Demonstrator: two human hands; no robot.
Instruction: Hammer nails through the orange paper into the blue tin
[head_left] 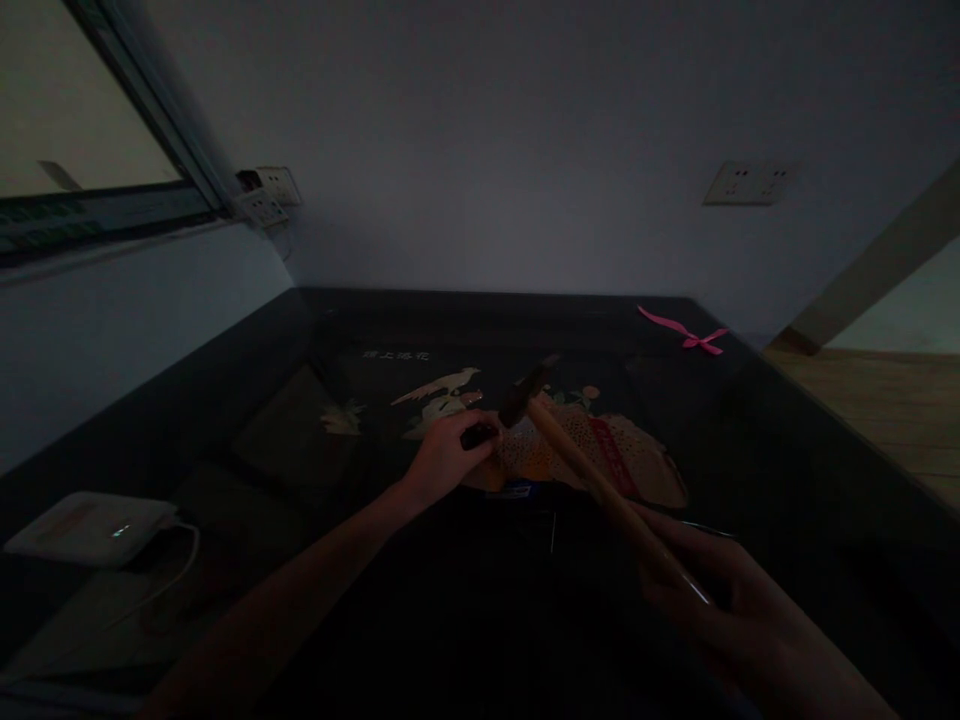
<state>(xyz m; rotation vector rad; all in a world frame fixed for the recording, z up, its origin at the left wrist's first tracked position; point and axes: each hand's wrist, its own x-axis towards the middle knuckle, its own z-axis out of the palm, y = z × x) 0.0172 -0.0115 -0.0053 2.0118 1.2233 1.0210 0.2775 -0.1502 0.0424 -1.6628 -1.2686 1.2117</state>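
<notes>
My right hand [712,590] is closed around the wooden handle of a hammer [589,470]. The dark hammer head is raised toward the middle of the table, close to my left hand [446,450]. Between the fingertips of that hand is a small dark piece [478,435], too dim to name. Beneath the hammer lies a tan, dotted flat item [559,455] crossed by a red strip [611,455]. A small blue label or packet [514,490] shows at its near edge. The light is very low, so much of the near area is black.
On the dark table [480,310], a white power bank [97,528] with a cable sits at the left. A pink ribbon bow [701,343] rests at the far right corner. Wall sockets [746,185] are behind, and a window [90,110] is at upper left.
</notes>
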